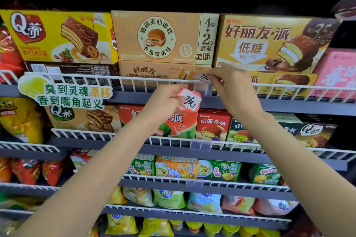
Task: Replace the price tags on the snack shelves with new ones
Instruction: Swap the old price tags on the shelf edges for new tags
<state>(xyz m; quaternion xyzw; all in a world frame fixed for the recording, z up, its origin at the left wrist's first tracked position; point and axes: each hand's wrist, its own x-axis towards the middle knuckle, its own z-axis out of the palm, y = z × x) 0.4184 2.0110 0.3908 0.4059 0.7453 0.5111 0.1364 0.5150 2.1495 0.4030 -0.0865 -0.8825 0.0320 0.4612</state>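
Hands: two, both raised to the front rail of the top shelf (57,78). Price tags in view: two. Clear tag holders on the rails: three, one per rail, stacked roughly in a column.

Left hand (165,98) has fingers pinched together on a red-bordered price tag (189,100), handwritten "7元"; this tag sits just below the top rail, at the hand's right side, in front of the grey shelf edge.

Right hand (229,84) pinches a second tag (202,77), tilted, partly hidden by fingertips; writing only partly legible. This tag is at the top rail, directly above the upper clear holder (202,89), at the hand's left fingertips.

Lower holders (200,145) and (194,183) appear without tags.

Boxes of snack cakes fill the top two shelves.
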